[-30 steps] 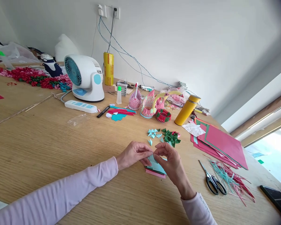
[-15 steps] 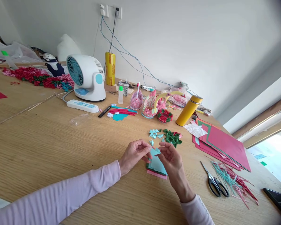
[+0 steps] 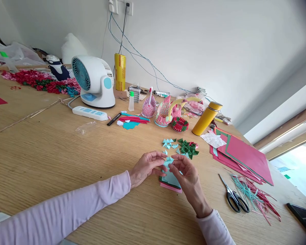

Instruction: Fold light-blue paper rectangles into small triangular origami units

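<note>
My left hand point(image 3: 146, 165) and my right hand point(image 3: 186, 175) meet over a small stack of paper rectangles point(image 3: 170, 180), light blue on top with green and pink beneath. Between their fingertips both hands pinch a small light-blue paper piece point(image 3: 169, 160), partly hidden by the fingers. Just beyond lie several folded light-blue triangles point(image 3: 169, 144) and a heap of folded green triangles point(image 3: 188, 149).
Scissors point(image 3: 233, 198) and paper strip offcuts point(image 3: 255, 196) lie to the right, red paper sheets point(image 3: 241, 154) behind them. A yellow flask point(image 3: 206, 118), paper swans point(image 3: 164, 110), a white fan point(image 3: 93, 82), a power strip point(image 3: 89, 114) and a dark phone point(image 3: 303, 214) also sit on the wooden table point(image 3: 53, 160).
Both hands have shifted slightly away from me over the stack. The blue piece between the fingers has been turned and folded smaller.
</note>
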Demonstrator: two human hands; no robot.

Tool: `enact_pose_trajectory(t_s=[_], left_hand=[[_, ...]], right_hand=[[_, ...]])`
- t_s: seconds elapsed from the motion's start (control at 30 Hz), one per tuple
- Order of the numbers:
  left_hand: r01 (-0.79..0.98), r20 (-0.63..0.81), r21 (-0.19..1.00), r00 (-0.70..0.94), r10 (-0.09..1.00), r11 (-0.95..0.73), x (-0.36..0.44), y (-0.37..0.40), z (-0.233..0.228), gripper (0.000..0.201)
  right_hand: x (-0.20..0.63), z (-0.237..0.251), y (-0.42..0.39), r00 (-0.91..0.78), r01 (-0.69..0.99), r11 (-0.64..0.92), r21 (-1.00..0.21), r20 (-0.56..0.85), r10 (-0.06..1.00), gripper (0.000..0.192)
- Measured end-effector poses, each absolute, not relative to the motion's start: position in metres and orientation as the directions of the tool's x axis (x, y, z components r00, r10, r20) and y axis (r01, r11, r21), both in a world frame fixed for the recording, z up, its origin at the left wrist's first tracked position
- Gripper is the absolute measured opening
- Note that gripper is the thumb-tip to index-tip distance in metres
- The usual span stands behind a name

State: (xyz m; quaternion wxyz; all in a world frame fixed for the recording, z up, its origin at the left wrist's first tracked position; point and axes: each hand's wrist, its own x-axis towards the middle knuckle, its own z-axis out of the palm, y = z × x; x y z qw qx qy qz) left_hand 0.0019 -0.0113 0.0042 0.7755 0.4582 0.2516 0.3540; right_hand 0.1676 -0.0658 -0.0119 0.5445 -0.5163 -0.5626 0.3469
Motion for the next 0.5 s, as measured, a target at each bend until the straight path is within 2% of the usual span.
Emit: enact_pose_trajectory(t_s=[0.1, 0.3, 0.4, 0.5], left_hand=[[-0.271, -0.114, 0.882, 0.67, 0.734, 0.385, 0.0004, -0.0087, 0.0026, 0.032], [-0.208, -0.126, 0.901, 0.714, 0.689, 0.38, -0.002, -0.0052, -0.0004, 0.033], [-0.193, -0.109, 0.924, 0.695, 0.711, 0.331, -0.0008, -0.006, -0.0005, 0.035], [-0.196, -0.086, 0.941, 0.65, 0.755, 0.275, 0.0014, -0.0074, 0.0, 0.037]], right_hand=[[0.1712, -0.0133, -0.066, 0.099, 0.237, 0.223, -0.946, 0.252, 0.963, 0.03], [0.1707, -0.0139, -0.0683, 0.089, 0.251, 0.229, -0.941, 0.258, 0.962, 0.029], [0.1681, -0.013, -0.0697, 0.072, 0.283, 0.25, -0.926, 0.281, 0.957, 0.027], [0.1642, -0.0102, -0.0711, 0.046, 0.363, 0.305, -0.881, 0.344, 0.938, 0.016]])
